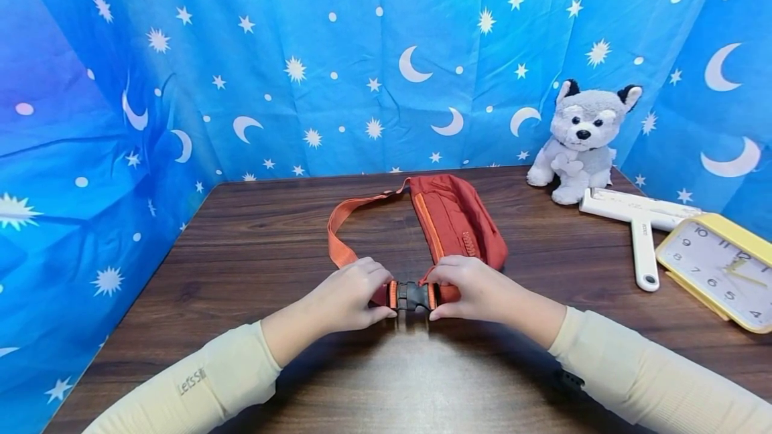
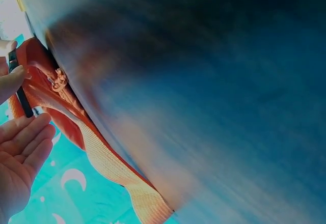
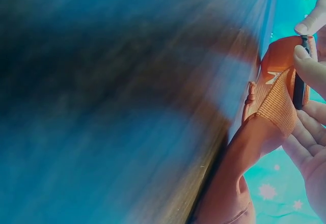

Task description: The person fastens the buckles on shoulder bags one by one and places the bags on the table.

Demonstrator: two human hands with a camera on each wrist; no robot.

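A red-orange waist bag (image 1: 461,220) lies on the table with its orange strap (image 1: 344,230) looping out to the left. Its black side-release buckle (image 1: 415,296) sits in front of the bag, the two halves joined. My left hand (image 1: 356,293) pinches the buckle's left end where the strap threads in, thumb below and fingers above. At the opposite end, my right hand (image 1: 479,288) pinches the buckle in the same way. Both wrist views show the buckle edge-on between fingers, with the orange webbing (image 2: 109,155) trailing off in the left wrist view.
Toward the back right sits a grey and white plush dog (image 1: 582,139). In front of it lie a white T-shaped tool (image 1: 644,233) and a yellow-framed clock (image 1: 718,270). A blue curtain (image 1: 350,39) with moons and stars hangs around the wooden table (image 1: 253,233).
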